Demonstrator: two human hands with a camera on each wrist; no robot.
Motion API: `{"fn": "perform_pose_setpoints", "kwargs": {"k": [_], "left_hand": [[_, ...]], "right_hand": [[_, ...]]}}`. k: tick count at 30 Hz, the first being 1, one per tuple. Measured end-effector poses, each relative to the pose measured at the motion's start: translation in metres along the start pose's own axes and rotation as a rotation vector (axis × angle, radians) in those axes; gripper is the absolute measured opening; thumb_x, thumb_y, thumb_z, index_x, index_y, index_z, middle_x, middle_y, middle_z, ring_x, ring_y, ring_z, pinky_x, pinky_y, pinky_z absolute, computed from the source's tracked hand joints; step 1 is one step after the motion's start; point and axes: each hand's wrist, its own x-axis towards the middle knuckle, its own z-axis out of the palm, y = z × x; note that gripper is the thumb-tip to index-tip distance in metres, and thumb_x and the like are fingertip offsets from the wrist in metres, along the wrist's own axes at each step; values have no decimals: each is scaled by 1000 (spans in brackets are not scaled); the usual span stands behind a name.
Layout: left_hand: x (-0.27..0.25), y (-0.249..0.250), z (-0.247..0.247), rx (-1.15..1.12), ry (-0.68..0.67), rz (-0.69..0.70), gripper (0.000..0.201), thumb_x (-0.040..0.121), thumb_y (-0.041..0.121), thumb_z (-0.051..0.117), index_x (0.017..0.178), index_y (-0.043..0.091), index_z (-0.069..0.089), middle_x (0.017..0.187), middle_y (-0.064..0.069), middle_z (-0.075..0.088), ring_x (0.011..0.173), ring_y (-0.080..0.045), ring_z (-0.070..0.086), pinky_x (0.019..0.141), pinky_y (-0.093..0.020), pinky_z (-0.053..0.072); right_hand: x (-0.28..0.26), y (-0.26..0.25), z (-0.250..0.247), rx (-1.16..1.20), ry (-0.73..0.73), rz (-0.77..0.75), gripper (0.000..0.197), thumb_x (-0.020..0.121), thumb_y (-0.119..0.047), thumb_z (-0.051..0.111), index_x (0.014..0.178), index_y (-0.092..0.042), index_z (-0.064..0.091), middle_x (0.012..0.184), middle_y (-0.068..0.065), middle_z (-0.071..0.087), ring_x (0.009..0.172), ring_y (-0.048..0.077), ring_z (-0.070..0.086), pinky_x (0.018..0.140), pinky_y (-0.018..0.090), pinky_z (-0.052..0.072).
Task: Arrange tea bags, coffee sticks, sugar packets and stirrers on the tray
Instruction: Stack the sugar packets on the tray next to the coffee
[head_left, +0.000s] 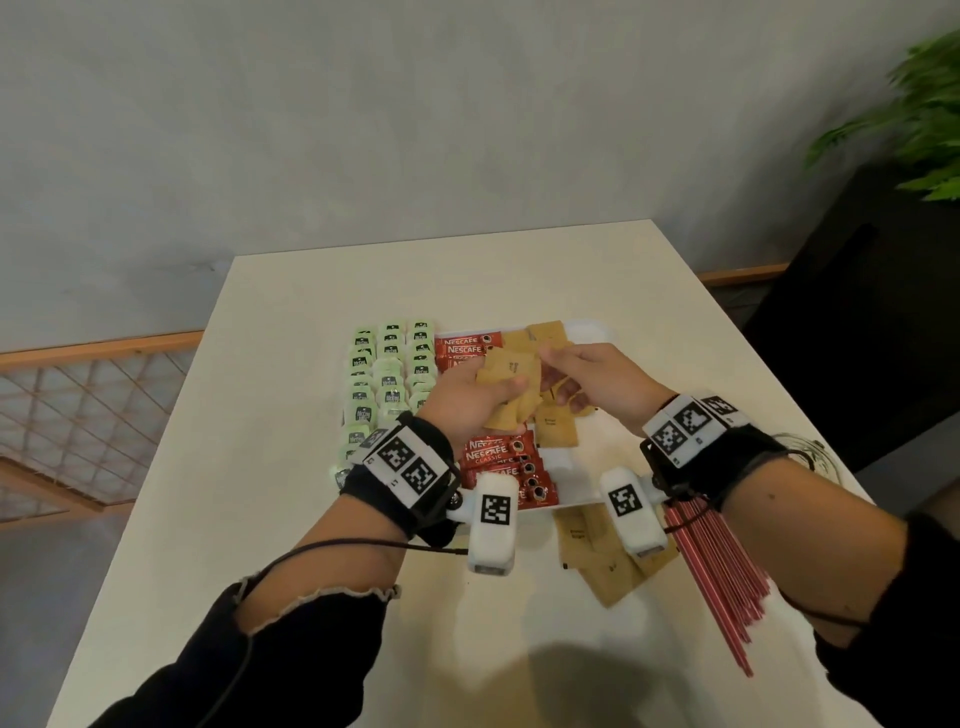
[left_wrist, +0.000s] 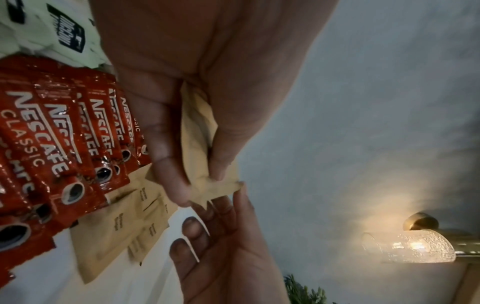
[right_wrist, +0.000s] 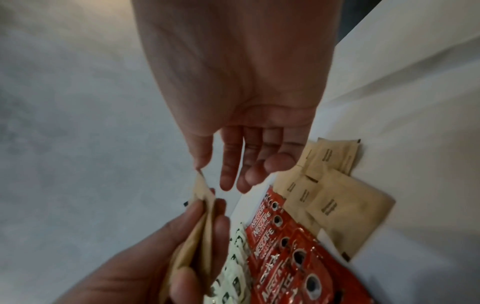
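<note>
A small stack of brown sugar packets (head_left: 506, 387) is held above the white tray (head_left: 584, 486), pinched between the thumb and fingers of the left hand (head_left: 467, 397). The right hand (head_left: 597, 382) reaches in with loose, fairly straight fingers, its thumb tip at the stack's corner, gripping nothing. Below them lie more sugar packets, red coffee sticks (head_left: 501, 467) and rows of green tea bags (head_left: 387, 371). Red stirrers (head_left: 719, 571) lie on the table (head_left: 291, 467) near the right wrist.
</note>
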Motion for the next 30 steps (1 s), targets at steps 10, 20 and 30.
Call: {"fn": "perform_pose_setpoints", "kwargs": {"k": [10, 20, 30], "left_hand": [[-19, -5, -6, 94, 4, -20, 22, 92, 13, 66, 113, 13, 64, 106, -12, 73, 94, -29, 72, 83, -48, 59], [-24, 17, -13, 629, 141, 236, 25, 94, 34, 60, 117, 23, 62, 113, 2, 65, 88, -22, 66, 73, -35, 54], [-10, 9, 17, 304, -29, 160, 61, 66, 68, 63, 102, 19, 72, 102, -6, 74, 99, -30, 69, 92, -53, 53]], "right_hand": [[-24, -10, 0, -3, 80, -99, 12, 89, -19, 67, 85, -8, 70, 73, 7, 61, 60, 11, 55, 56, 21, 47], [-36, -31, -16, -336, -47, -225, 11, 81, -23, 76, 84, -13, 75, 85, 10, 72, 70, 9, 57, 64, 22, 48], [-28, -34, -22, -434, 110, -243, 6, 81, -27, 76, 80, -21, 74, 80, 1, 71, 69, 7, 56, 62, 21, 45]]}}
